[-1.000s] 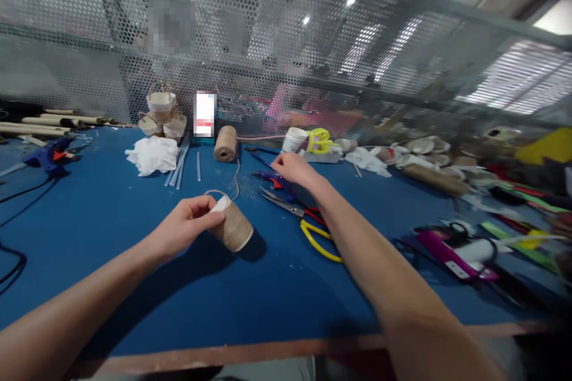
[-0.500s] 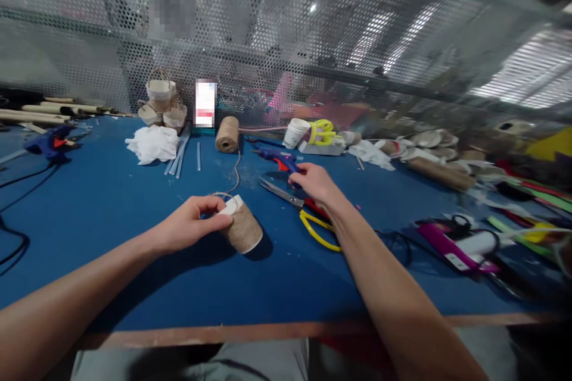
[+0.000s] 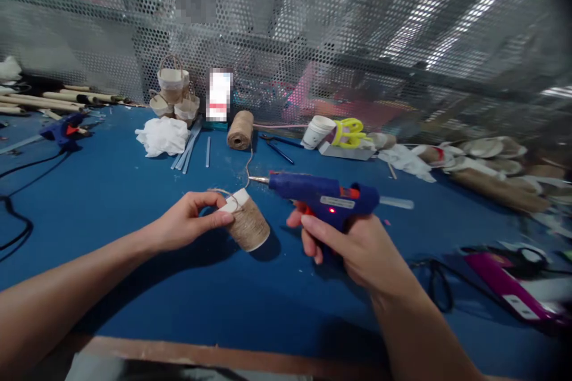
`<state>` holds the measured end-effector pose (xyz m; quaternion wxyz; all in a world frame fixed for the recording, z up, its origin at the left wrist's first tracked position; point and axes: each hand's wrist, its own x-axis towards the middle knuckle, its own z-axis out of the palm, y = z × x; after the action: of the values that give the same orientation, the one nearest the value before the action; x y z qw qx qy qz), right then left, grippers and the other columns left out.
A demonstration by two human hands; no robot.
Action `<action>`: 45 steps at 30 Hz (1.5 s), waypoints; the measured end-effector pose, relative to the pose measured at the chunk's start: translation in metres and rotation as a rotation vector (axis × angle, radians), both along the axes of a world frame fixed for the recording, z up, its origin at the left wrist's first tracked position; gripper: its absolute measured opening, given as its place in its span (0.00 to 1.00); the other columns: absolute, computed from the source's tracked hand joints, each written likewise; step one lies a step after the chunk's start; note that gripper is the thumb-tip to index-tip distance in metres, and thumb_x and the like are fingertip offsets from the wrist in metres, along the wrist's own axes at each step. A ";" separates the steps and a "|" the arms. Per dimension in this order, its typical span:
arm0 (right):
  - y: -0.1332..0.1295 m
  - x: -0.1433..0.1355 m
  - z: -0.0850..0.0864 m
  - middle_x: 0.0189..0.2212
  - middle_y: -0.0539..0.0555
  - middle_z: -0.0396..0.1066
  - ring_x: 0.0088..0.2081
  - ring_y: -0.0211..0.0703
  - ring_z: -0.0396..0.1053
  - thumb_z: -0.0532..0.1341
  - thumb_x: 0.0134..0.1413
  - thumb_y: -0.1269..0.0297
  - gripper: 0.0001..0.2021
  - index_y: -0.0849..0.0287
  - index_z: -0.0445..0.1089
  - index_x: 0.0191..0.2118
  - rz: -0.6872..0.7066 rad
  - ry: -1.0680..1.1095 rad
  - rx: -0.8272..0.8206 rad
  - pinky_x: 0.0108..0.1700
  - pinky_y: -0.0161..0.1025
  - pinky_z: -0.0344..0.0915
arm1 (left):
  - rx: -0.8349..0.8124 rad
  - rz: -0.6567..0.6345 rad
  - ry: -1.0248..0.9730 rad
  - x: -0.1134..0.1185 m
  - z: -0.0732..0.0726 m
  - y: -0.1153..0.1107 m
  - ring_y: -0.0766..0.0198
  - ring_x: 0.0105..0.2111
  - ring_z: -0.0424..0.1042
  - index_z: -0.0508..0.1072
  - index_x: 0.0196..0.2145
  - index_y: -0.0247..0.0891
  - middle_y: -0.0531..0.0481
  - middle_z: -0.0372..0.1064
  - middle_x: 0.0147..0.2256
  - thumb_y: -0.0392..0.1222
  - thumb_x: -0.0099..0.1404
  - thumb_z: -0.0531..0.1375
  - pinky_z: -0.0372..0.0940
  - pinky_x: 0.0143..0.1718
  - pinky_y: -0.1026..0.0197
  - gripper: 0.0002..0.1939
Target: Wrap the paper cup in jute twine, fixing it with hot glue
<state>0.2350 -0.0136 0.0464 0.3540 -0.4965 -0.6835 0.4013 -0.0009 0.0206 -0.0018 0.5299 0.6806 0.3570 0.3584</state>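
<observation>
My left hand (image 3: 192, 220) pinches the white rim of a paper cup (image 3: 250, 226) wrapped in brown twine, tilted with its base toward the lower right. A loose strand of twine (image 3: 249, 164) runs from the cup back to the twine spool (image 3: 241, 131). My right hand (image 3: 348, 244) grips a blue hot glue gun (image 3: 313, 190) by its handle, a red light glowing on its side. The metal nozzle points left, close above the cup's rim and near the strand. A clear glue stick (image 3: 397, 202) sticks out of the gun's rear.
Several glue sticks (image 3: 187, 146) and a white cloth (image 3: 161, 136) lie at the back left, before small twine-covered baskets (image 3: 174, 92). Pliers (image 3: 279, 149), a white cup (image 3: 318, 132) and yellow cord (image 3: 351, 133) sit behind. A purple power strip (image 3: 504, 286) is at right, another glue gun (image 3: 65, 131) at left.
My right hand has lifted the glue gun from the table and brought it nearer, its nozzle now beside the cup. The scissors are no longer visible. My left hand keeps hold of the cup.
</observation>
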 end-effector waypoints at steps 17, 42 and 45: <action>-0.015 0.012 -0.031 0.16 0.51 0.69 0.35 0.47 0.71 0.49 0.49 0.82 0.23 0.48 0.72 0.41 0.137 -0.942 1.111 0.37 0.43 0.67 | 0.063 0.161 0.131 0.002 0.004 -0.001 0.64 0.30 0.64 0.68 0.24 0.34 0.50 0.68 0.28 0.43 0.56 0.57 0.58 0.36 0.62 0.09; -0.017 0.012 -0.036 0.17 0.51 0.69 0.29 0.46 0.71 0.51 0.50 0.80 0.21 0.47 0.73 0.40 0.124 -0.855 1.021 0.34 0.42 0.67 | 0.032 0.153 0.113 0.002 0.006 -0.003 0.64 0.30 0.64 0.68 0.24 0.34 0.50 0.68 0.28 0.42 0.55 0.58 0.59 0.35 0.62 0.08; -0.017 0.012 -0.037 0.17 0.50 0.69 0.29 0.45 0.71 0.53 0.51 0.76 0.19 0.43 0.73 0.40 0.113 -0.832 0.938 0.34 0.41 0.67 | 0.022 0.154 0.115 0.002 0.007 -0.003 0.65 0.29 0.64 0.68 0.23 0.34 0.50 0.68 0.27 0.42 0.55 0.59 0.58 0.34 0.63 0.09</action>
<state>0.2471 -0.0306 0.0097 0.2170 -0.3661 -0.8924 -0.1500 0.0015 0.0178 0.0049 0.4719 0.6763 0.4341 0.3626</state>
